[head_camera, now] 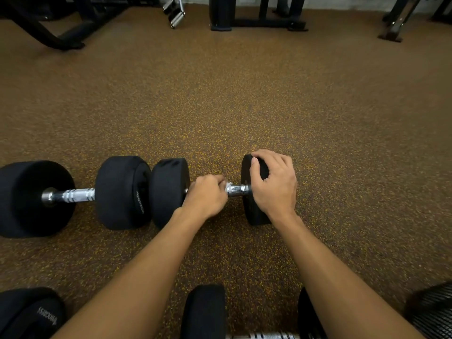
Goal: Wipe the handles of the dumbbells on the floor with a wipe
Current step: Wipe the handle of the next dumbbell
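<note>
Two black dumbbells lie end to end on the speckled floor. My left hand [208, 195] is curled round the chrome handle [236, 190] of the right dumbbell [170, 192], and a scrap of white wipe [227, 185] shows between its fingers and the bar. My right hand [272, 182] grips the top of that dumbbell's right head [252, 211]. The left dumbbell [119, 192] lies untouched with its chrome handle [73, 195] bare.
More dumbbells lie along the bottom edge: a head [29, 314] at the left, another dumbbell [204, 311] in the middle, a ribbed dark object [433, 311] at the right. Black gym machine frames [256, 20] and a bench base [61, 33] stand at the far side.
</note>
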A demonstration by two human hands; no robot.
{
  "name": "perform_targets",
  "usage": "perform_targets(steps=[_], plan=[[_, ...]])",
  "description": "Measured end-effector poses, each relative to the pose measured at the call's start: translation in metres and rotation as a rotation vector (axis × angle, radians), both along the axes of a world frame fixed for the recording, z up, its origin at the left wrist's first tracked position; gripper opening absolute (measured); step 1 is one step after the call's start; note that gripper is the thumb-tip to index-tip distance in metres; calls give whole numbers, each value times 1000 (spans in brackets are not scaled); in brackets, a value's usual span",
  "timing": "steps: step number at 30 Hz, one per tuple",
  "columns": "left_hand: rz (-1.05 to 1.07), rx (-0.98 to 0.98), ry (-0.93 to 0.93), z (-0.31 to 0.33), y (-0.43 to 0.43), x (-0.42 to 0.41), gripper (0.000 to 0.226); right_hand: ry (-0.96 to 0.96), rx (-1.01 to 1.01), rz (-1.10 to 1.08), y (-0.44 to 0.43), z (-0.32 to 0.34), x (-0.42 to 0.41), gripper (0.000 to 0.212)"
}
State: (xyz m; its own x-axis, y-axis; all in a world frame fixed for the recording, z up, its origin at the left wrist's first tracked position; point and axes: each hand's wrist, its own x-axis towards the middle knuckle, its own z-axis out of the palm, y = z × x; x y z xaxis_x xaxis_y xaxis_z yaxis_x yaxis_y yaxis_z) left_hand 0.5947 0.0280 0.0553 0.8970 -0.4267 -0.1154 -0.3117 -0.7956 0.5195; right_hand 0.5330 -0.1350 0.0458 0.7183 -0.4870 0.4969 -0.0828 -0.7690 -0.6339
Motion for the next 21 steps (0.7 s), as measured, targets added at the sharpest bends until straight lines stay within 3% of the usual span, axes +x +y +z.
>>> perform_targets(steps=[5, 10, 16, 21], plan=[[21, -145, -119, -2, 6, -17, 28, -7, -12, -19, 1, -1, 0, 25], [-39, 87, 71, 9, -7, 5, 35, 1, -27, -21, 1, -1, 0, 25], [77, -106, -61, 2, 2, -12, 23, -18, -34, -32, 2, -3, -2, 27], [-76, 79, 147, 5, -10, 14, 32, -6, -48, -37, 2, -3, -2, 27]])
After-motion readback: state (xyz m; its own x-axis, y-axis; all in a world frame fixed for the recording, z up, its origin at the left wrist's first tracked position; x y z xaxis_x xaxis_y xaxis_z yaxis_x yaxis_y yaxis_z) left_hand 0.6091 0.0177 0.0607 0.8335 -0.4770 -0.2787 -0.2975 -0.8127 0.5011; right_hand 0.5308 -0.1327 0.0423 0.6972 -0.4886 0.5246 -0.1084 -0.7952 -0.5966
